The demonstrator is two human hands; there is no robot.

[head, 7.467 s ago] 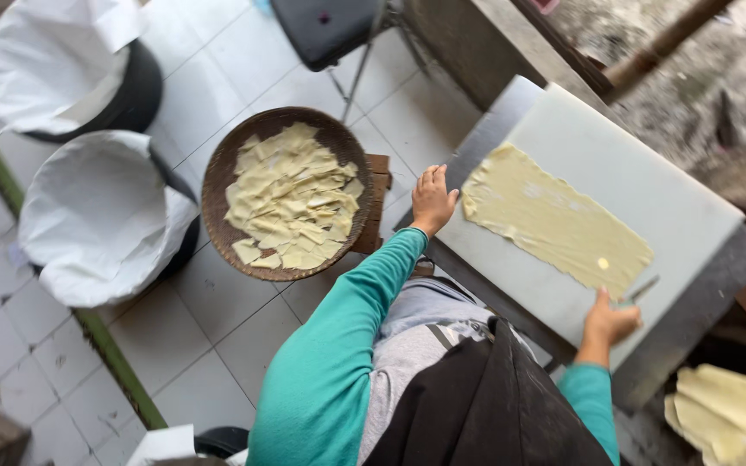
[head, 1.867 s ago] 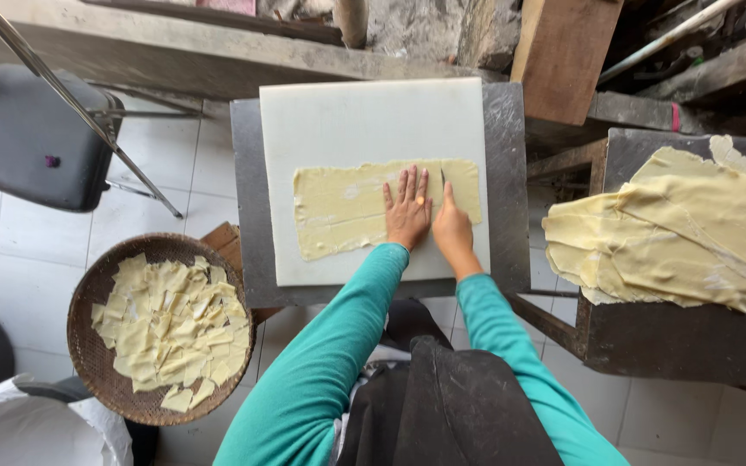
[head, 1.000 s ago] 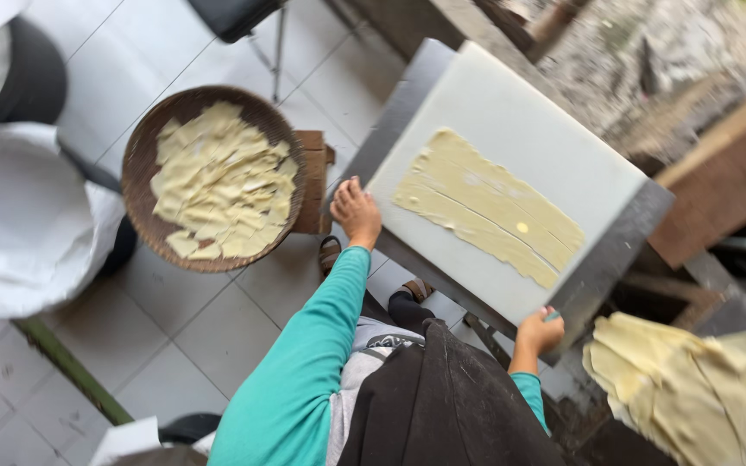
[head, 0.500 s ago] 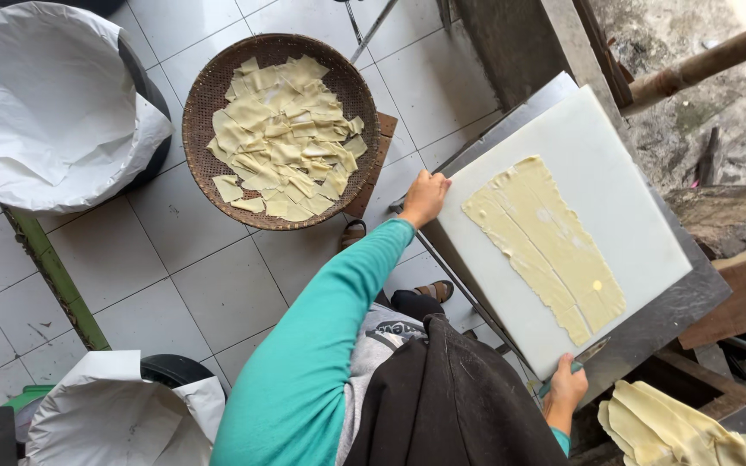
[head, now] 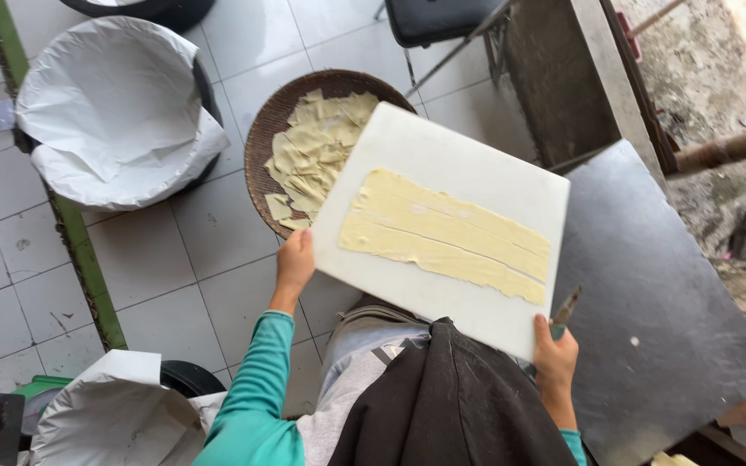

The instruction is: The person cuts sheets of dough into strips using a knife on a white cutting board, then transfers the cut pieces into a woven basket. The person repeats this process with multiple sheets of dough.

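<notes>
A white cutting board (head: 442, 173) bearing pale dough strips (head: 446, 235) is held in the air by both hands.

The board's near-left edge is gripped by the left hand (head: 295, 259), fingers closed over it; its near-right corner is clasped by the right hand (head: 553, 349), in which a small knife (head: 563, 309) is also seen, though how tightly it is pinched cannot be told. The board is tilted above a round woven basket (head: 261, 147) of cut dough pieces (head: 317, 142), part of the basket being hidden beneath it. A dark metal table (head: 658, 293) is left bare at the right. Buckets lined with white plastic (head: 110, 103) are stood on the tiled floor (head: 209, 259), and another white-lined bucket (head: 114, 414) is placed near the left elbow. A dark chair (head: 438, 17) is seen beyond the basket.
</notes>
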